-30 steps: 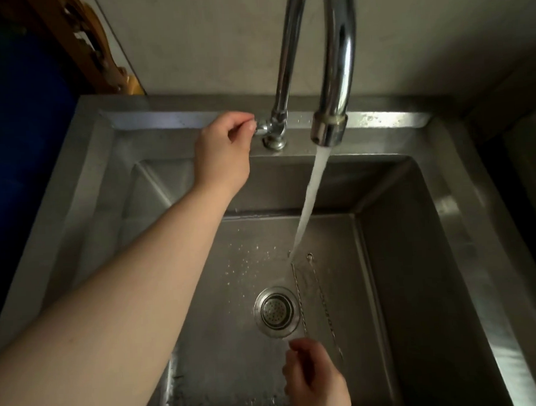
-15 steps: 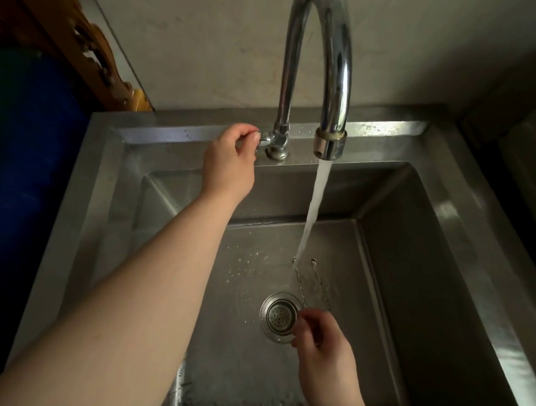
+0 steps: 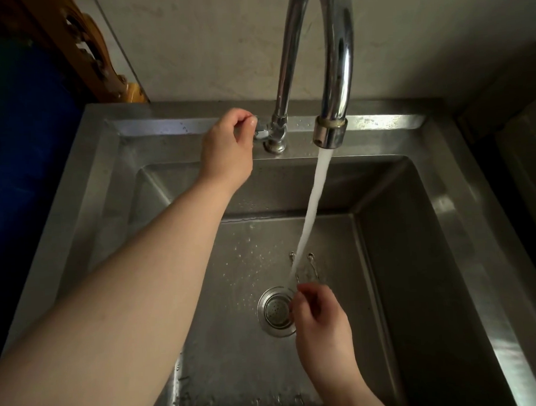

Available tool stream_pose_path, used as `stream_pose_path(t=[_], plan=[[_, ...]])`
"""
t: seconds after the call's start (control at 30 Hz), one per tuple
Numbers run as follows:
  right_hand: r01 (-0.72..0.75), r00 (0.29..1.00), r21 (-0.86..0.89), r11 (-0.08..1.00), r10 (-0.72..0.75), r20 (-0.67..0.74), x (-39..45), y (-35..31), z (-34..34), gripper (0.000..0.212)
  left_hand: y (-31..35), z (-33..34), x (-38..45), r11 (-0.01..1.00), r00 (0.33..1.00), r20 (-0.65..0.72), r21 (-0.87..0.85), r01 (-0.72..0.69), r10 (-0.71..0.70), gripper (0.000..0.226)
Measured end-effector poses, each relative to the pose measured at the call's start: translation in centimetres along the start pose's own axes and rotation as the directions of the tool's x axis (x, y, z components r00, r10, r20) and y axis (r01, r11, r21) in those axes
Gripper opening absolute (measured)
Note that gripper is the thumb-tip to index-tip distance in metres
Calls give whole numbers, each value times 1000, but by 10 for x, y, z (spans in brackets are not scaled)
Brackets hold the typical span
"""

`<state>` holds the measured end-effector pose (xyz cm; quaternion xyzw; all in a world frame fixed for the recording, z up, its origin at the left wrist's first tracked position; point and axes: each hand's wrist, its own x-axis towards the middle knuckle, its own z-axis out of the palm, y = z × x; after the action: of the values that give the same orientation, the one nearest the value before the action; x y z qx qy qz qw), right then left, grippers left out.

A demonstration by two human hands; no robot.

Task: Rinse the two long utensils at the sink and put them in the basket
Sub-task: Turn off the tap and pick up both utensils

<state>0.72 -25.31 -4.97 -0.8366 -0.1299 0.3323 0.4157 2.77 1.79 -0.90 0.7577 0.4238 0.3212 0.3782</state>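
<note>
Two thin metal utensils with small loops at their far ends stick out of my right hand, which pinches them low in the steel sink, just right of the drain. Water from the tall chrome faucet falls onto them. My left hand grips the tap handle at the faucet's base. Most of the utensils' length is hidden by my right hand. No basket is in view.
The round drain strainer sits in the sink floor by my right hand. A wooden carved piece and a dark blue surface lie to the left of the sink. A beige wall stands behind.
My right hand has slid forward along the utensils, towards the water stream, so less of them shows. My left hand stays on the tap handle. Water keeps running.
</note>
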Motion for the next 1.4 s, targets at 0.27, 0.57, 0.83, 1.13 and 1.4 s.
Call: stream_pose_path(t=[0.27, 0.57, 0.83, 1.13, 1.4], plan=[[-6, 1000, 25, 1000, 7, -19, 6, 7, -3, 10, -14, -3, -16, 981, 984, 53, 82, -174, 170, 17], [-5, 999, 41, 999, 7, -44, 20, 7, 1, 9, -29, 3, -31, 888, 920, 52, 244, -389, 388, 18], [-26, 999, 29, 999, 27, -39, 26, 15, -4, 16, -27, 4, -34, 902, 926, 25, 219, -372, 376, 21], [-68, 996, -89, 994, 63, -64, 48, 50, -11, 14, -39, 46, -119, 952, 948, -92, -9, 305, -305, 22], [-193, 981, -396, 898, 192, -43, 90, 142, -12, 22, -94, 151, -242, 751, 691, 306, 364, 550, -655, 21]])
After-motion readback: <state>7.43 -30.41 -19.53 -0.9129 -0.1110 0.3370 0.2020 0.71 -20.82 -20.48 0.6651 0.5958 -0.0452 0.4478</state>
